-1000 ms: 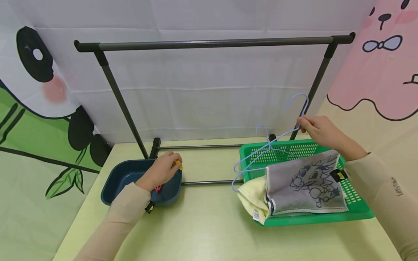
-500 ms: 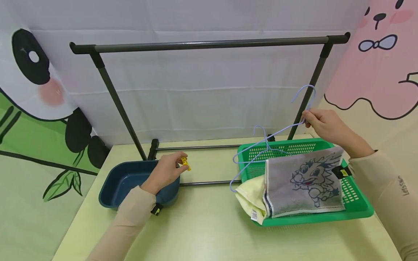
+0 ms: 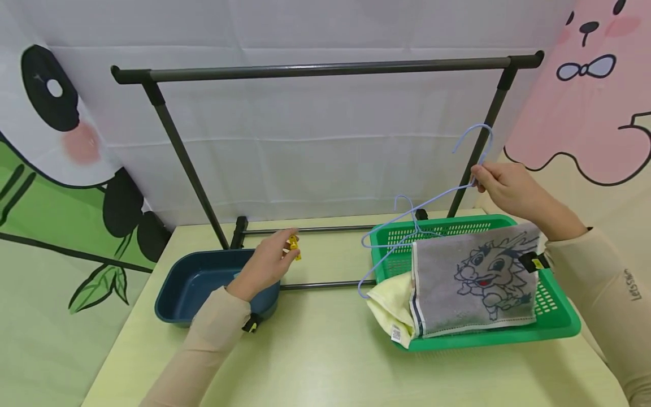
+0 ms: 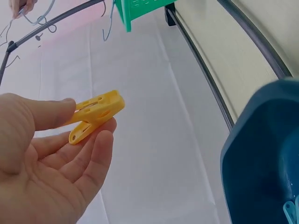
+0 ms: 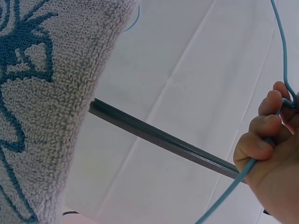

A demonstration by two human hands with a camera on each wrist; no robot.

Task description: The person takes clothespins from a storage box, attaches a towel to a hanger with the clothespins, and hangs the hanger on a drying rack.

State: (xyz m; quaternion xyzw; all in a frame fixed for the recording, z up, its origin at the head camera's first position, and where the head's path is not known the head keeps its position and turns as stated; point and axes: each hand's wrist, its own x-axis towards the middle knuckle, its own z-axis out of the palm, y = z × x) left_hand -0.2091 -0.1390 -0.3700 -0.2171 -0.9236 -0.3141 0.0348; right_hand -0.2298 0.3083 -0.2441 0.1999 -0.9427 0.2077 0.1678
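My left hand pinches a yellow clothespin between thumb and fingers, just right of the dark blue basin. Light blue clothespins lie in that basin in the left wrist view. At the right, my right hand grips a light blue wire hanger by its neck, the hook pointing up. A grey towel with a dragon drawing hangs over the hanger's lower bar, in front of the green basket. Its terry surface fills the left of the right wrist view.
A second blue hanger and a pale yellow cloth are in the basket, the cloth spilling over its front left corner. A dark metal rack spans the back, its lower bars running along the table between basin and basket.
My left hand has moved right and up from the basin with the yellow clothespin. My right hand has raised the hanger slightly, and the grey towel's upper right corner has risen with it.
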